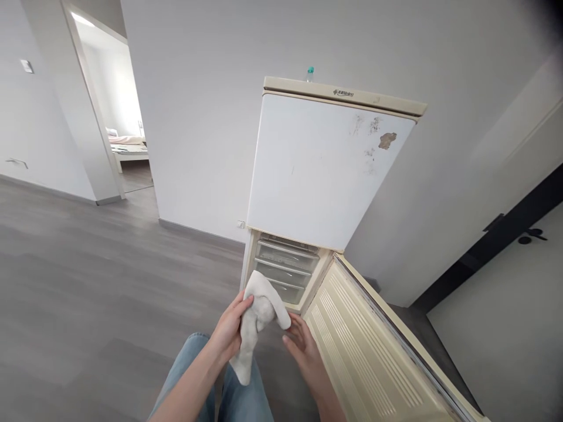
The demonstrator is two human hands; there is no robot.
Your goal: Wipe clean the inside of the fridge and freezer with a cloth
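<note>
A white cloth [259,310], bunched and hanging down, is gripped by my left hand [231,325], its thumb pressed on the fabric. My right hand [303,346] is at the cloth's right end, with the thumb apart from the fingers and the fingertips by the fabric's edge. Behind the cloth stands a fridge-freezer [316,164], with its upper door closed. The lower freezer door [365,346] hangs open to the right. Clear-fronted freezer drawers [285,264] show in the compartment, the lower part partly covered by the cloth.
A bottle with a green cap [310,74] stands on top of the fridge. The grey floor [109,281] extends to the left, towards a doorway with a bed [129,149] beyond. A wall socket [240,224] is beside the fridge. At right is a door with a black handle [533,235].
</note>
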